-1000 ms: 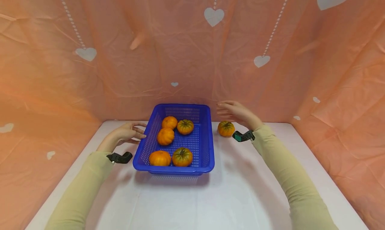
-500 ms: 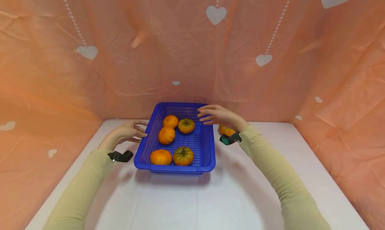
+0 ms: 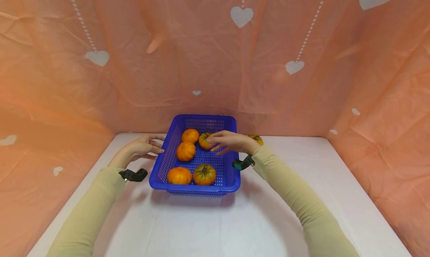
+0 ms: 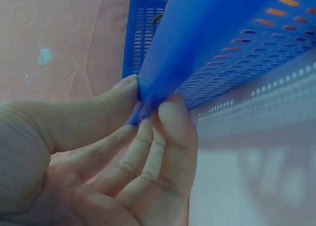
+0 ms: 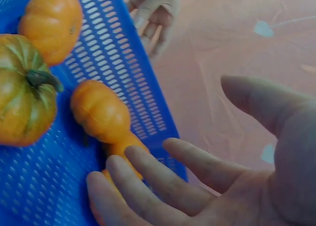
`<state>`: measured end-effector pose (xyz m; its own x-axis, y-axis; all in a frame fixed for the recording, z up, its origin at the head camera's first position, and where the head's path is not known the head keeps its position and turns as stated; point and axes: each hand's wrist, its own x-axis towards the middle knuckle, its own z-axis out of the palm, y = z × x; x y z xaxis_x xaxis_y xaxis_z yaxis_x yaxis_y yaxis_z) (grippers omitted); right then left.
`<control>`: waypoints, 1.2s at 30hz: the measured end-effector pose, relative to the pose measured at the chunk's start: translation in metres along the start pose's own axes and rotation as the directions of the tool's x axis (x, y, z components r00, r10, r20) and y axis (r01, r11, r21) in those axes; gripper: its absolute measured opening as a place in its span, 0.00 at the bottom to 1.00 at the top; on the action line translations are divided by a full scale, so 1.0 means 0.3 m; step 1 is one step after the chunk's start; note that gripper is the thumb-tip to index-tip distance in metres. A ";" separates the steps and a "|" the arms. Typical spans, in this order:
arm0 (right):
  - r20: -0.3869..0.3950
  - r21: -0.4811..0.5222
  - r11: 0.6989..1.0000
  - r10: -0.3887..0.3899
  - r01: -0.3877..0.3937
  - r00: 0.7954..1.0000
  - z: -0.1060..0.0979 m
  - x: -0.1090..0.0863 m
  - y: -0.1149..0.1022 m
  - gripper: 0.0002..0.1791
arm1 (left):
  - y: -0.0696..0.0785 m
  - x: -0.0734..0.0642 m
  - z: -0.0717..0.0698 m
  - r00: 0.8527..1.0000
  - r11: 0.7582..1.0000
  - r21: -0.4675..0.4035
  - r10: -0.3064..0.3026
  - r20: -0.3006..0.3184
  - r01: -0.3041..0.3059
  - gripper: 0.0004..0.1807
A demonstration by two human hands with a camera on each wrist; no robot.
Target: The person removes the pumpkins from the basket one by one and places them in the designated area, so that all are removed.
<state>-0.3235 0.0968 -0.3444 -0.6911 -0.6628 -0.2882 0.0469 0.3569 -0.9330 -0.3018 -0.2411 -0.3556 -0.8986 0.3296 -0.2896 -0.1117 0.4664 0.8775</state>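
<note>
A blue perforated plastic basket [image 3: 195, 189] holds several small pumpkins. Two near its front wall are an orange pumpkin [image 3: 179, 176] and a green-streaked pumpkin [image 3: 204, 175]. Farther back lie two orange ones, including this ribbed pumpkin [image 3: 186, 151], and another greenish pumpkin [image 3: 203, 140], partly behind my right fingers. My left hand [image 3: 140, 148] pinches the basket's left rim [image 4: 163, 63], thumb above and fingers below. Over the basket's right side, my right hand [image 3: 231, 141] hovers with fingers spread and nothing in them.
Outside the basket, one more pumpkin [image 3: 256, 139] sits on the white table [image 3: 188, 227] at the back right, partly hidden by my right wrist. A pink curtain [image 3: 215, 62] with white hearts encloses the back and sides.
My right hand has moved left and toward me, from above the loose pumpkin to over the basket. The left hand stays at the rim, and the pumpkins keep their places.
</note>
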 end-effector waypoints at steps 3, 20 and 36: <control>0.038 -0.045 0.999 0.025 -0.024 0.999 0.023 0.019 0.008 0.28 | -0.002 -0.001 0.000 1.000 1.000 -0.001 0.005 -0.001 -0.005 0.35; 0.116 -0.206 0.970 0.156 -0.130 0.981 0.092 0.082 0.037 0.30 | -0.011 -0.001 -0.002 1.000 0.999 -0.034 -0.001 0.011 0.001 0.36; 0.141 -0.239 0.951 0.236 -0.198 0.961 0.105 0.091 0.057 0.18 | -0.009 -0.004 0.003 1.000 0.999 -0.039 -0.009 0.006 0.009 0.36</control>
<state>-0.3188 0.0642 -0.3749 -0.5514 -0.6463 -0.5275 0.0087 0.6278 -0.7783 -0.3000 -0.2420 -0.3580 -0.8950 0.3305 -0.2997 -0.1365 0.4366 0.8892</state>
